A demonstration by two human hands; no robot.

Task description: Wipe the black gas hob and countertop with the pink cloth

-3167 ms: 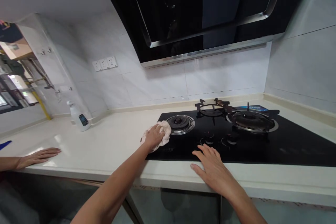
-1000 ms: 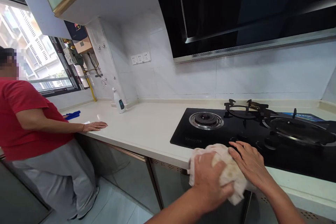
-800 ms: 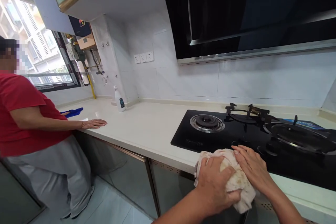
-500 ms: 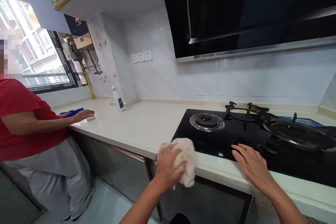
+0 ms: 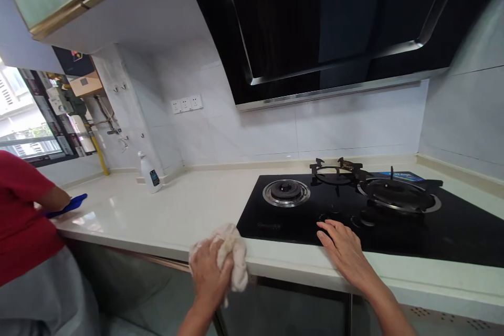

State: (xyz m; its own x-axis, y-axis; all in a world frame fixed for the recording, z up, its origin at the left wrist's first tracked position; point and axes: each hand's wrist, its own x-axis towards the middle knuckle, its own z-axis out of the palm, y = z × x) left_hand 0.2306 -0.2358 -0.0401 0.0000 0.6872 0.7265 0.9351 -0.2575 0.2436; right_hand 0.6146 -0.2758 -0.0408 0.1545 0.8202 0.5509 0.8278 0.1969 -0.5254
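Observation:
My left hand (image 5: 211, 272) grips a crumpled off-white cloth (image 5: 236, 254), which lies over the front edge of the pale countertop (image 5: 177, 215) just left of the stove. Part of the cloth hangs down in front of the edge. Palm down, my right hand (image 5: 343, 249) rests at the front of the black glass gas stove (image 5: 291, 226), fingers stretched beside a control knob (image 5: 328, 217). The left burner (image 5: 286, 192) has no pan support on it. A pan support (image 5: 334, 174) sits towards the back, and a dark round piece (image 5: 397, 194) lies to the right.
A white spray bottle (image 5: 149, 174) stands at the back left of the counter. At far left a person in a red top (image 5: 23, 199) leans over the counter beside a blue cloth (image 5: 67, 207). The black range hood (image 5: 315, 26) overhangs the stove.
My view has turned right, so things appear further left. The cloth stays in my left hand at the counter edge. The other person's hand has gone out of sight.

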